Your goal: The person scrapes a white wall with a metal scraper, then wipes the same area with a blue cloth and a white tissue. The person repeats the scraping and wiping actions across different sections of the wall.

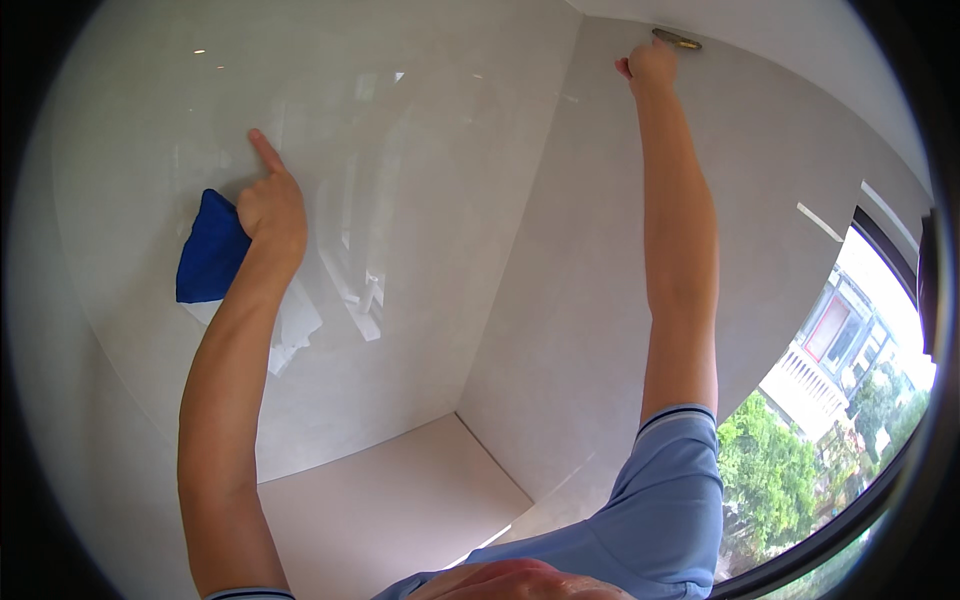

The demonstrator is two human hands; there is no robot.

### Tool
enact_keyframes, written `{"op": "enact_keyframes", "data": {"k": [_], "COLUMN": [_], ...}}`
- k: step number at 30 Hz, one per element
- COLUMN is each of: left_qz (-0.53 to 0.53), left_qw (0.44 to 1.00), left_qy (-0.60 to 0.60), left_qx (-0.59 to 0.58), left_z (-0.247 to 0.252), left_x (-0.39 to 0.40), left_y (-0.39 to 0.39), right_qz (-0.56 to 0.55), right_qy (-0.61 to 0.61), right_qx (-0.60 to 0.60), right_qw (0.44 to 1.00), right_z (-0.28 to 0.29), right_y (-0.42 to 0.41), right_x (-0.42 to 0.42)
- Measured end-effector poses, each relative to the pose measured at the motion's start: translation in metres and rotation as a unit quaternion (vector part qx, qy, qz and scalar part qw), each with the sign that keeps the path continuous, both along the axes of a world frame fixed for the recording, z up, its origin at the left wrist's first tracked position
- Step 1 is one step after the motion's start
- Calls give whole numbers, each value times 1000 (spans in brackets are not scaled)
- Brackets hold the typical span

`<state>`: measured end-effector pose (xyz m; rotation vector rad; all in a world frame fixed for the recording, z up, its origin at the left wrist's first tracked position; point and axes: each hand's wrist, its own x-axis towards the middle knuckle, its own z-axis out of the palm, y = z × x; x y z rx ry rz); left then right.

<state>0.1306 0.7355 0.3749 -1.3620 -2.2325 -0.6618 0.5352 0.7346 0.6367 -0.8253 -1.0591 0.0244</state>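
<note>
My left hand is raised at the glossy light wall panel, with its index finger extended. A blue cloth and white sheets or cloth hang from its curled fingers. High up on the right, my right hand grips a small scraper-like tool, seen edge-on near the top of the grey side wall. The tool's exact kind is unclear. My arm hides part of the side wall.
A white ceiling meets the side wall above. Below lies a flat beige surface in the corner. At the right, a dark-framed window shows trees and a building with a balustrade.
</note>
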Motion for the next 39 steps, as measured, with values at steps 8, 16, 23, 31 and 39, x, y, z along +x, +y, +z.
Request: {"op": "enact_keyframes", "data": {"k": [8,16,23,31,39], "left_qz": [-10,5,0,-2,6], "left_qw": [1000,1000,1000,999,1000], "left_qy": [-6,14,19,11,8], "left_qx": [6,-12,-24,-36,-12], "left_z": [0,3,4,6,4], "left_x": [0,5,5,8,5], "left_y": [2,-4,-11,-10,-7], "right_qz": [-34,17,90,131,187], "right_qy": [-13,-47,-75,-95,-88], "right_qx": [26,34,6,-55,-100], "right_qw": [999,998,993,985,973], "right_z": [3,-7,-73,-119,-178], "right_y": [13,5,27,29,4], "right_x": [13,13,-3,-26,-43]}}
